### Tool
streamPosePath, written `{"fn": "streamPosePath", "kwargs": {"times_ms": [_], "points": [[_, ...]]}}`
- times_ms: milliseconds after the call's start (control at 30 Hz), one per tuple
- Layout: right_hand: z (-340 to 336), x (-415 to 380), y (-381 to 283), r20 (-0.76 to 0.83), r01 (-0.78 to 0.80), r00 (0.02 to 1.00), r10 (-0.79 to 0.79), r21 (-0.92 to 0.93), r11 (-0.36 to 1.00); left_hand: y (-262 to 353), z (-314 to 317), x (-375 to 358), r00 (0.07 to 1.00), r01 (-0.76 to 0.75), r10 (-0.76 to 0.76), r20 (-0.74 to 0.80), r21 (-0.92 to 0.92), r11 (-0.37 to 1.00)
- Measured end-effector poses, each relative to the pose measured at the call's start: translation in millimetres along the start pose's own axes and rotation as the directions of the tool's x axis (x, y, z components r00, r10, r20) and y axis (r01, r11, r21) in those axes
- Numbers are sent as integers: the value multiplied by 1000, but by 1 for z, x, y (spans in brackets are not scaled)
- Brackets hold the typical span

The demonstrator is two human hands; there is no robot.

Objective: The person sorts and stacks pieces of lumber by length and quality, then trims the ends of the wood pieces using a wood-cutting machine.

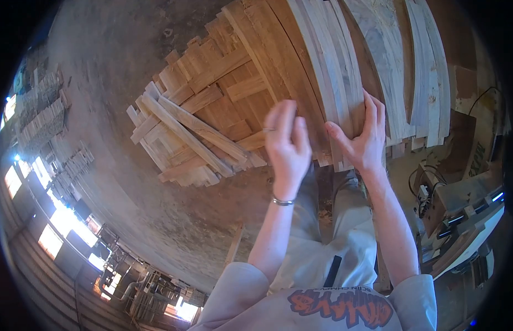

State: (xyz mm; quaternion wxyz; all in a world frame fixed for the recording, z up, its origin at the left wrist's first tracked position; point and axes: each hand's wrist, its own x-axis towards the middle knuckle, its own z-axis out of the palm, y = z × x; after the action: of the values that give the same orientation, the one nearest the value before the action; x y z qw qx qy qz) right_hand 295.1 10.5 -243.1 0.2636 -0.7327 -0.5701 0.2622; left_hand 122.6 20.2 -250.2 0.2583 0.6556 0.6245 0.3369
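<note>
My right hand (368, 138) grips the near end of a pale wooden strip (347, 110) in a row of long strips. Its thumb is on the left side and the fingers on the right. My left hand (288, 143) hovers over brown boards (289, 71), left of that row. Its fingers are slightly bent and a little blurred, the thumb stands apart, and I see nothing held. A metal bracelet (283, 202) circles the left wrist. Further left is a pile of short wooden pieces (223, 96), with two longer strips (193, 135) across its near end.
More pale strips (427, 83) lie to the right. A machine or bench with cables (427, 193) stands at lower right. Dusty concrete floor (118, 110) stretches left, with wood stacks (44, 105) beyond it. Bright windows (66, 220) line the far wall.
</note>
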Motion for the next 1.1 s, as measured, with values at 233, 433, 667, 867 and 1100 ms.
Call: {"fn": "streamPosePath", "kwargs": {"times_ms": [233,433,667,867,1100], "points": [[3,0,1,-10,4,1000,-4,-3,1000,-33,28,-4,816,568,-563,133,-4,823],[4,-1,3,-19,7,1000,-7,-6,1000,-30,20,-14,901,410,-432,-48,-236,881],[3,1,-1,-54,14,998,-14,12,1000,-7,-37,-19,572,611,-777,264,-769,188],[4,-1,2,-25,-22,999,21,-21,1000,9,-53,-16,855,401,-64,515,-733,-549],[2,-1,1,-14,-29,999,29,-29,999,11,-43,-19,792,510,-30,610,-686,-518]]}}
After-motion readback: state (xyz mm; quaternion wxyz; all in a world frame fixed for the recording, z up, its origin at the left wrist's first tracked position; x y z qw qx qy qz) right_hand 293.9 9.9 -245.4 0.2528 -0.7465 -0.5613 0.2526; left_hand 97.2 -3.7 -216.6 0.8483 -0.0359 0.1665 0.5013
